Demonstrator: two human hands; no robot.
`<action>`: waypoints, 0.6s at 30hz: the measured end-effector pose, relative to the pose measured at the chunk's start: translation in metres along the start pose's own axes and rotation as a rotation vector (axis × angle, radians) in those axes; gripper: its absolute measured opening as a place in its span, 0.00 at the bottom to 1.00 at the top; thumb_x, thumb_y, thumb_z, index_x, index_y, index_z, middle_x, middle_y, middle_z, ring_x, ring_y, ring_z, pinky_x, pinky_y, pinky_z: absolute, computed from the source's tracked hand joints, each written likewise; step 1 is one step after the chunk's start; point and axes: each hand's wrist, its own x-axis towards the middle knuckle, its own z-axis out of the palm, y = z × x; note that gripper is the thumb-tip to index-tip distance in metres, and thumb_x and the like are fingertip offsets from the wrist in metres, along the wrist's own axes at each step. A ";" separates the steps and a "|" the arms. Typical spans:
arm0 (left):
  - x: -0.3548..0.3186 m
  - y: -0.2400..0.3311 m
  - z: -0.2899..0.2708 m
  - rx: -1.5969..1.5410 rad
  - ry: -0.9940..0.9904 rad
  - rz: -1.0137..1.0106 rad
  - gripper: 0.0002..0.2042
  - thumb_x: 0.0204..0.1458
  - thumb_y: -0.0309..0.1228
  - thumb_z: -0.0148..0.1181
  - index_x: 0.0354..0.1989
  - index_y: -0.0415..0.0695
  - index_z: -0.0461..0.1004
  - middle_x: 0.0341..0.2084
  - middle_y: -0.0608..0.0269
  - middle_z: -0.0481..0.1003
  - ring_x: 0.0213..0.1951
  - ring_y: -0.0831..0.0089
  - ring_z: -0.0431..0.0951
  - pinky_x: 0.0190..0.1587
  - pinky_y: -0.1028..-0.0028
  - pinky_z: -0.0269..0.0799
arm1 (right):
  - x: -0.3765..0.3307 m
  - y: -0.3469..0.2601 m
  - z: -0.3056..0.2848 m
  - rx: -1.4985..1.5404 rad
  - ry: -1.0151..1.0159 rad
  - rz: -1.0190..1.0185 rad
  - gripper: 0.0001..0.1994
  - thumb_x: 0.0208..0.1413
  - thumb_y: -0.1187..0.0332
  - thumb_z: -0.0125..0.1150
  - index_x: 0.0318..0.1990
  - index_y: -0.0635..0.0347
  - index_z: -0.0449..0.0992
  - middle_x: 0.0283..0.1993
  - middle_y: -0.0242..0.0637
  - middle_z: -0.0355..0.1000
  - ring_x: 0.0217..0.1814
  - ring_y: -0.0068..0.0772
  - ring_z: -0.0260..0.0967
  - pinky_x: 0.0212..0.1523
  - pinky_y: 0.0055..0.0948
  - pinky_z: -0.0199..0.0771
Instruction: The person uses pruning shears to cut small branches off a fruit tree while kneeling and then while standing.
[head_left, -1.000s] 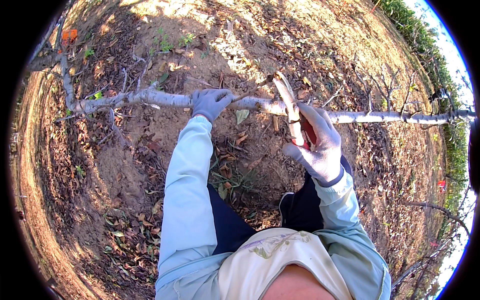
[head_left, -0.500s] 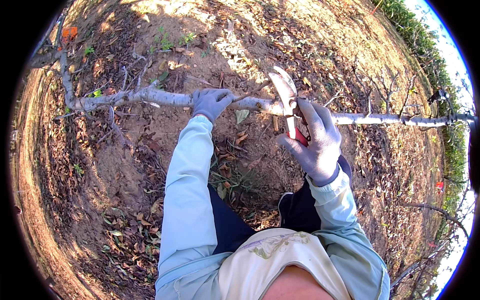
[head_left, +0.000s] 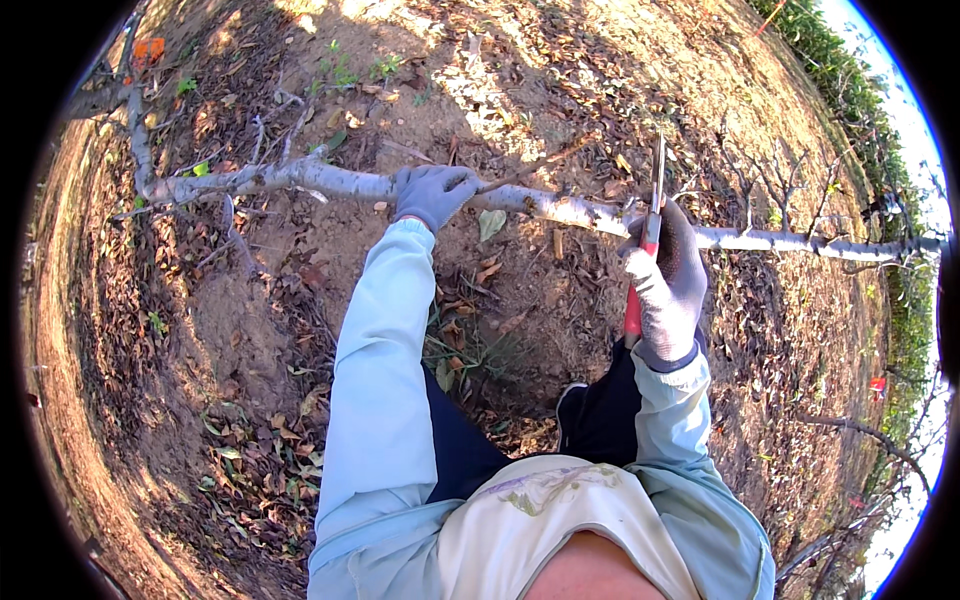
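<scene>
My left hand [head_left: 436, 194] grips the branch [head_left: 350, 183], my right hand [head_left: 682, 272] the red-handled pruning shears [head_left: 652, 230]. A leftward slip could cut me.

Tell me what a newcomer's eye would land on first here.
Probably the long pale branch crossing the view from side to side, above the middle. Next, the person's gloved hands: the left hand grips the branch near the centre, while the right hand holds red-handled shears, blades toward the top. A bright orange patch stands out at upper left.
</scene>
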 end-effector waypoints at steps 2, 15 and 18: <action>-0.005 0.004 -0.007 0.016 -0.013 -0.032 0.19 0.52 0.56 0.50 0.44 0.62 0.79 0.47 0.67 0.76 0.55 0.68 0.66 0.61 0.65 0.42 | 0.009 0.015 -0.001 0.004 -0.058 0.112 0.33 0.53 0.58 0.65 0.60 0.71 0.62 0.41 0.35 0.70 0.38 0.23 0.69 0.38 0.21 0.71; 0.000 0.000 0.002 0.058 -0.007 -0.059 0.25 0.58 0.58 0.36 0.50 0.63 0.76 0.50 0.66 0.75 0.58 0.70 0.65 0.64 0.63 0.39 | 0.029 0.099 0.070 0.286 -0.073 0.449 0.26 0.53 0.56 0.64 0.53 0.65 0.67 0.41 0.35 0.68 0.32 0.21 0.68 0.34 0.20 0.70; 0.001 0.007 0.004 0.073 0.031 -0.078 0.24 0.60 0.56 0.33 0.51 0.63 0.75 0.50 0.66 0.75 0.57 0.70 0.66 0.63 0.61 0.40 | 0.031 0.107 0.074 0.223 -0.031 0.450 0.22 0.54 0.60 0.62 0.51 0.64 0.68 0.43 0.34 0.67 0.37 0.21 0.66 0.34 0.19 0.69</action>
